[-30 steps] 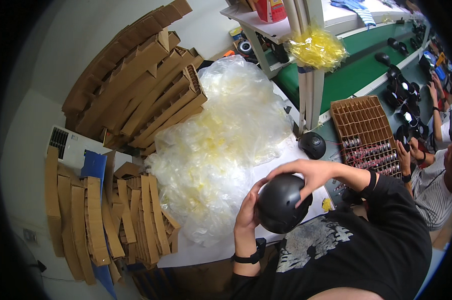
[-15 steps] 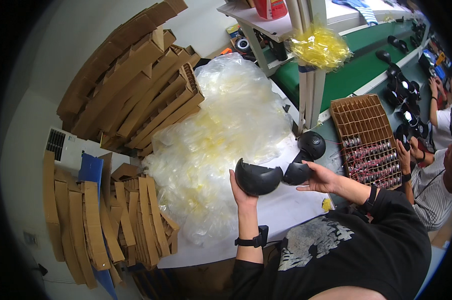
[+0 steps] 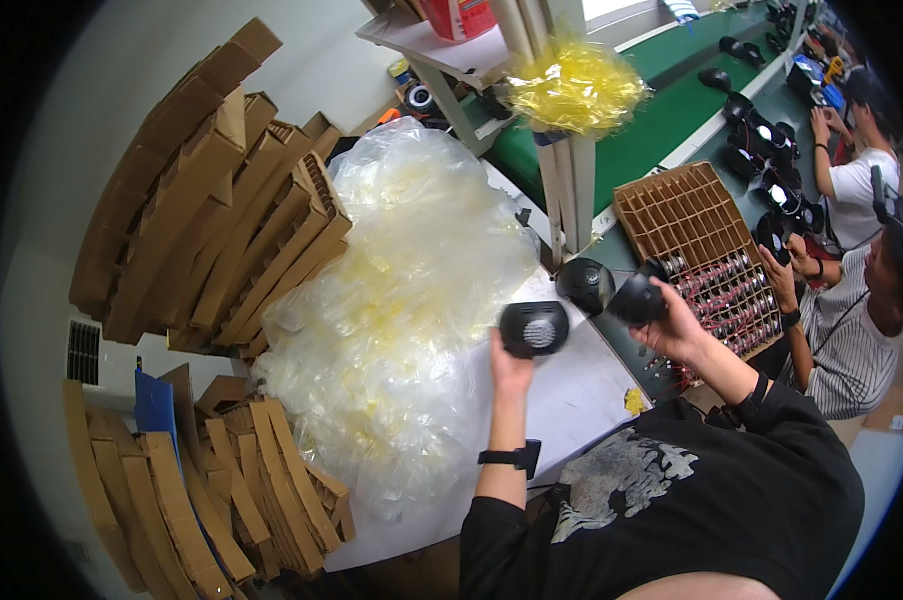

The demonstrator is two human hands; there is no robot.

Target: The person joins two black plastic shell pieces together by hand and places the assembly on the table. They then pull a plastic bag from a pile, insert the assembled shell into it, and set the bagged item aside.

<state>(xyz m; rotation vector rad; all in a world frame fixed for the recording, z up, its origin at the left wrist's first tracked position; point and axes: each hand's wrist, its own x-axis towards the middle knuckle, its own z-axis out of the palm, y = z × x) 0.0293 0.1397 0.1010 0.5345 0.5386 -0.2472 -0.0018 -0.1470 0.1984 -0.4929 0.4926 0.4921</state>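
Observation:
My left hand [image 3: 513, 366] grips a rounded black plastic shell [image 3: 520, 318] from its left side; a pale round grille of small holes faces up on it. In my right hand [image 3: 678, 328] is a second black shell [image 3: 632, 300], tilted and slightly blurred, held near the table's right edge. Between and just beyond the two stands another black housing [image 3: 584, 284], also with small holes. All of this is over the white tabletop [image 3: 582, 390], beside a large heap of clear plastic bags [image 3: 412, 290].
Stacked cardboard dividers [image 3: 212, 220] and more cardboard [image 3: 242, 480] flank the left. A divided carton [image 3: 682, 205] with metal parts and red wires sits right, near a green conveyor [image 3: 642, 95]. A post carries yellow ties [image 3: 577, 88]. Co-workers [image 3: 842, 340] handle black parts at right.
The left shell has turned from its hollow side to its grille side. My right hand has moved right and up with its shell, away from the left one. The view has shifted.

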